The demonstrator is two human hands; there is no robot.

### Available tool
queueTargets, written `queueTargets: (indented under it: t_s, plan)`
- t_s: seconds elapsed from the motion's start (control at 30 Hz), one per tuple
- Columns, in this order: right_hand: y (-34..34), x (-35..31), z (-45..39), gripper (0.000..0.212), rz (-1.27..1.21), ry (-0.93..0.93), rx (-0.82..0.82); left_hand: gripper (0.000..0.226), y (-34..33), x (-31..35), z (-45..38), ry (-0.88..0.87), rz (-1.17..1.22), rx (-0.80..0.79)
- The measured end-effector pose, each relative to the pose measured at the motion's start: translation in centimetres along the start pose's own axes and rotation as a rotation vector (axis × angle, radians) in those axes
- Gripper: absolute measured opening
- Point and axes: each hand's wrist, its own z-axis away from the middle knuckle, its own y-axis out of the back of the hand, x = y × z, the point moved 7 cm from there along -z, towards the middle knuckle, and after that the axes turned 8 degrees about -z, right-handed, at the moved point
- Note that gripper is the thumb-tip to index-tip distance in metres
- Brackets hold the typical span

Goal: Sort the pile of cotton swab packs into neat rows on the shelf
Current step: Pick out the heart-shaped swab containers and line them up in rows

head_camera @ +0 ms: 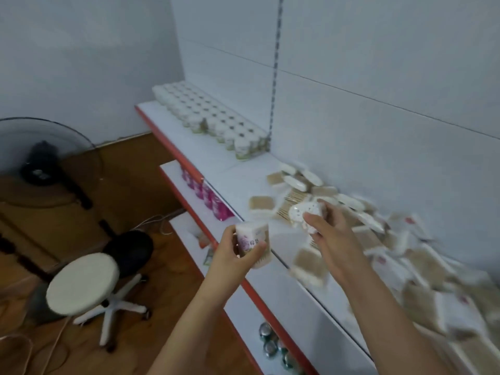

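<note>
Hands: two bare hands, both reaching over the white top shelf (238,171) with its red front edge.
Left hand (232,255): fingers and thumb curled round one swab pack (253,243); the pack has a white top, a pink printed label and tan sticks showing at its side; it is held just above the shelf's front edge.
Right hand (331,234): thumb and fingers pinch one white pack with dotted face (305,213), held over the near end of the pile.
Pile of cotton swab packs (378,239): a loose heap along the back panel, running from mid-shelf to the right edge of view; packs lie flat, tilted and overlapping, tan and white; too blurred and overlapped to count, well over twenty.
Loose packs: two tan ones lie apart from the heap, one (261,204) to the left of the right hand, one (308,266) below it.
Sorted rows of white containers (211,117): upright and touching at the far end of the shelf, about four rows deep; the number per row is not countable.
Lower shelves: two visible; the upper carries a line of pink packets (205,194), at least five; the lower holds metal can tops (270,345), about three.
Floor: one round white stool (82,282), one standing fan (40,163).
</note>
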Motion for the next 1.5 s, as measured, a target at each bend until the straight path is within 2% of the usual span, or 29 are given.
queueTargets:
  t_s: [0.07, 0.2, 0.33, 0.43, 0.57, 0.73, 0.83, 0.9, 0.97, 1.07, 1.2, 1.3, 1.37, 1.5]
  plan:
    - [-2.1, 1.1, -2.9, 0.101, 0.057, 0.004, -0.007, 0.042, 2.2, -1.0, -2.4, 0.021, 0.017, 0.047]
    - [-8.1, 3.0, -10.0, 0.082, 0.208, 0.028, -0.040, 0.060, 6.9, -3.3, -9.9, 0.077, 0.022, 0.143]
    - [-12.1, 3.8, -17.9, 0.073, 0.436, 0.120, -0.008, 0.059, 11.0, -3.3, -17.9, 0.083, -0.026, 0.214]
    - [-14.9, 4.6, -21.9, 0.083, 0.639, 0.158, 0.024, 0.059, 13.3, -2.7, -22.7, 0.055, -0.026, 0.198]
    - [-18.1, 7.1, -26.0, 0.084, 0.668, 0.122, -0.004, 0.056, 16.1, -2.2, -28.2, -0.029, -0.107, 0.143]
    - [-19.6, 9.2, -27.9, 0.097, 0.833, 0.082, -0.060, 0.061, 18.0, -3.3, -33.0, -0.047, -0.128, 0.034]
    - [-20.0, 7.9, -27.2, 0.110, 0.899, 0.153, 0.031, 0.064, 18.8, -3.8, -35.2, -0.060, -0.161, -0.026]
    - [-21.4, 6.2, -26.0, 0.099, 0.905, 0.304, 0.131, 0.063, 19.2, -4.1, -36.5, -0.068, -0.180, -0.070]
    - [-24.4, 5.4, -25.3, 0.080, 0.921, 0.375, 0.114, 0.061, 19.5, -4.4, -37.5, -0.090, -0.196, -0.108]
    - [-29.5, 6.8, -26.6, 0.064, 0.874, 0.284, -0.047, 0.057, 20.3, -4.9, -39.3, -0.137, -0.235, -0.140]
    - [-32.7, 8.6, -29.3, 0.049, 0.813, 0.243, -0.066, 0.054, 22.1, -5.5, -42.8, -0.191, -0.305, -0.123]
    - [-33.3, 9.1, -31.1, 0.049, 0.909, 0.260, -0.054, 0.053, 22.6, -5.4, -45.2, -0.250, -0.371, -0.146]
    - [-32.7, 9.3, -32.3, 0.052, 1.013, 0.284, 0.021, 0.052, 22.4, -5.3, -46.6, -0.282, -0.396, -0.169]
    - [-32.0, 12.2, -33.3, 0.068, 1.242, 0.194, 0.123, 0.058, 22.0, -5.0, -49.5, -0.277, -0.376, -0.147]
